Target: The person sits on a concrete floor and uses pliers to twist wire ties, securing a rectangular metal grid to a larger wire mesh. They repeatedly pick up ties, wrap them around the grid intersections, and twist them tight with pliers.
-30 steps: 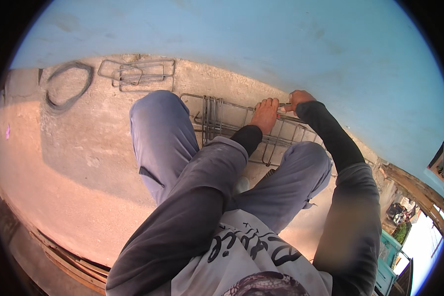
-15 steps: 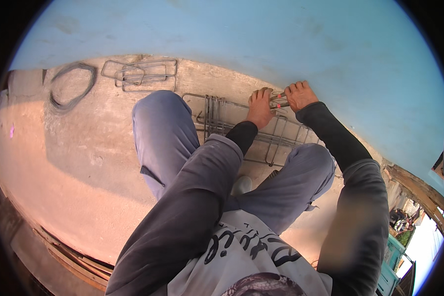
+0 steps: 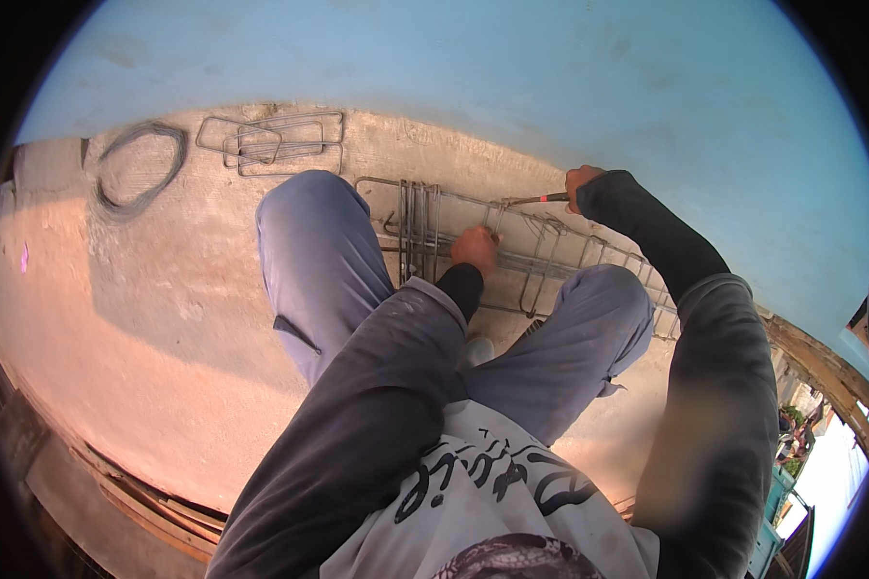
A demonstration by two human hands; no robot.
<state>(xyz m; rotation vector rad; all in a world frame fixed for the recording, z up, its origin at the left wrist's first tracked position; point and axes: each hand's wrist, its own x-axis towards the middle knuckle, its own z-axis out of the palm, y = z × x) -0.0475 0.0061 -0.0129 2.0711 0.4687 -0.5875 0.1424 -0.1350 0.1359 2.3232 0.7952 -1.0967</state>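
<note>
Head view, person crouched over concrete floor (image 3: 145, 318), blue wall (image 3: 512, 87) behind.

Far left: one wire coil (image 3: 140, 169) flat on the floor, well apart from both hands. Right of it: loose stirrups (image 3: 275, 143), rectangular bent-bar loops, overlapping in one small pile near the wall foot; about three or four, exact count not readable.

Centre: one rebar cage (image 3: 512, 251) lying on the floor between the knees and the wall. Long axis runs from left, near the left knee, to right and slightly down, passing behind the right knee; left end open toward the pile of stirrups. A tight bunch of stirrups sits at its left end, more spaced singly along the bars to the right; number not countable.

Left hand (image 3: 475, 249): on top of the cage, just right of the bunched stirrups. Fingers curled down over a bar; cage lies under the palm. Grip looks closed, fingertips hidden.

Right hand (image 3: 581, 185): at the cage's far edge, by the wall. Fingers wrapped tight round the red handle of one tool (image 3: 531, 200). Tool's long axis near horizontal, metal shaft pointing left from the fist, tip touching the cage's upper bar. Tip shape too small to tell.
</note>
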